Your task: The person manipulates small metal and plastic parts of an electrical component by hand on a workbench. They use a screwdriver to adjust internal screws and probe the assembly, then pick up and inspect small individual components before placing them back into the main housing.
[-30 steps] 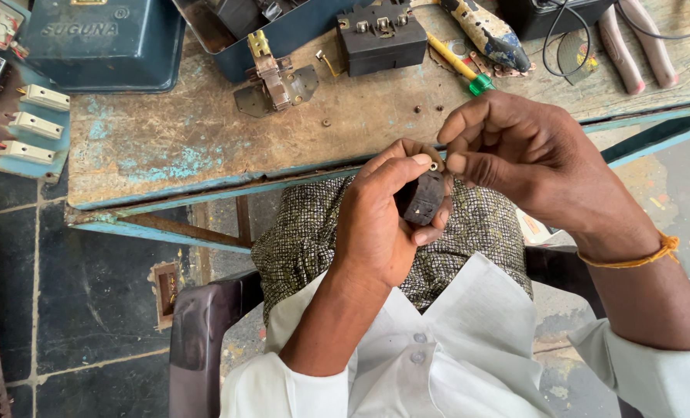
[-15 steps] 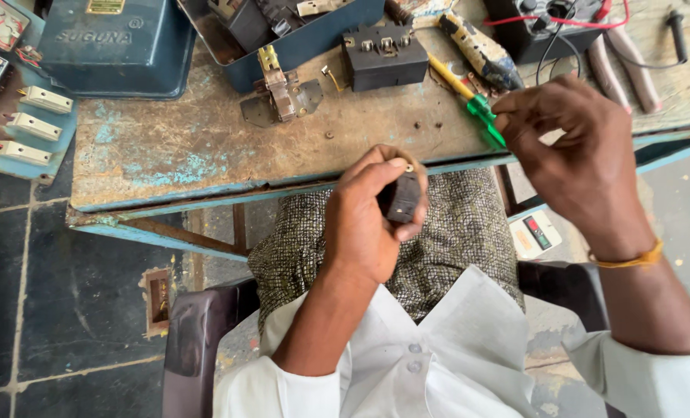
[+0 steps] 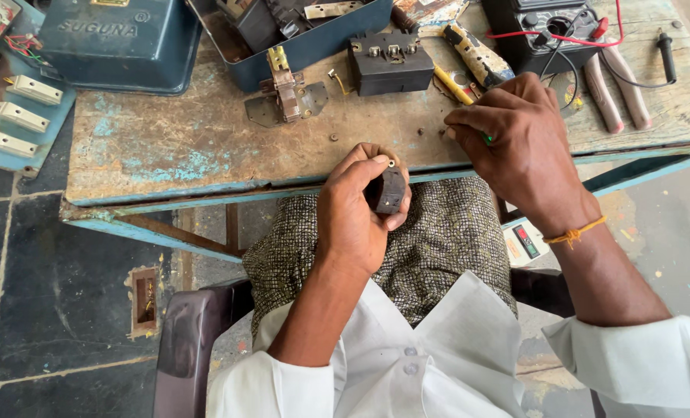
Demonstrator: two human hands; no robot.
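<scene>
My left hand [image 3: 354,213] is over my lap, just below the table edge. It is closed around a small black electrical part [image 3: 390,193], and its fingertips pinch a tiny screw at the top of the part. My right hand [image 3: 524,147] rests on the worn wooden table [image 3: 167,147]. Its fingers are curled over the green end of a yellow screwdriver [image 3: 452,83], whose yellow length sticks out past the fingers toward the back.
On the table are a blue metal case [image 3: 120,46], an open blue tray of parts [image 3: 321,42], a black terminal block [image 3: 390,63], a metal bracket [image 3: 287,97], a meter with red and black leads [image 3: 546,27] and pink-handled pliers [image 3: 614,91]. A panel with white switches [image 3: 20,112] is at the left.
My right hand left the black part and went out to the table, where it closed over the screwdriver. My left hand kept hold of the part above my lap.
</scene>
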